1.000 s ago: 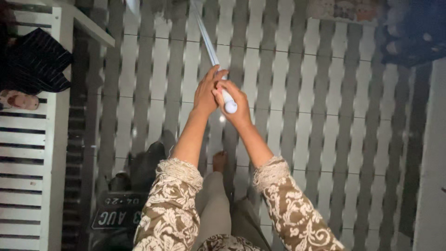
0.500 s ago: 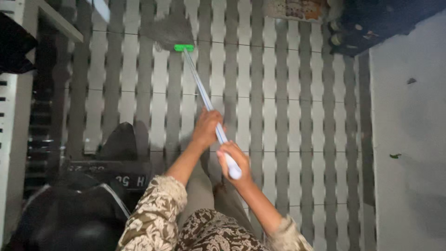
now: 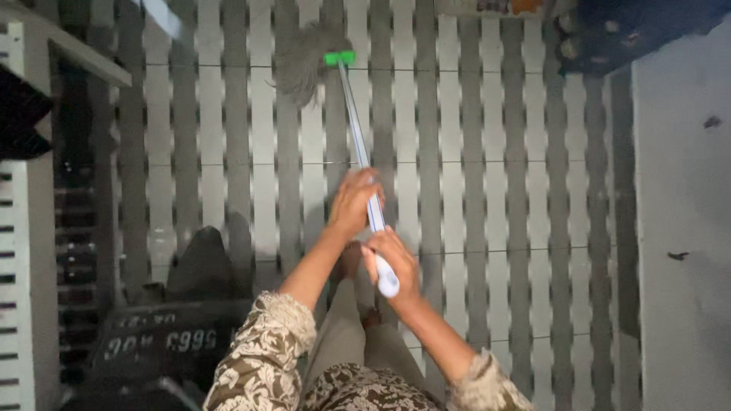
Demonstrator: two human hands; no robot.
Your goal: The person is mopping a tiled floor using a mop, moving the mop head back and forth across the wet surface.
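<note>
Mop (image 3: 358, 129): pole gripped by both hands, left hand (image 3: 354, 204) higher, right hand (image 3: 392, 262) clamped on the butt end. Head (image 3: 308, 65) on tiled floor (image 3: 487, 198) at 12 o'clock. Step judged: mid-stroke; next needs steady pull.

mop head (image 3: 311, 67) has swung over to the right since half a second ago, green clamp (image 3: 339, 58) now sits further right and a bit higher up. left hand (image 3: 354, 202) slid up the handle (image 3: 358, 137), right hand (image 3: 392, 262) stayed low near the end cap but shifted right too
</note>
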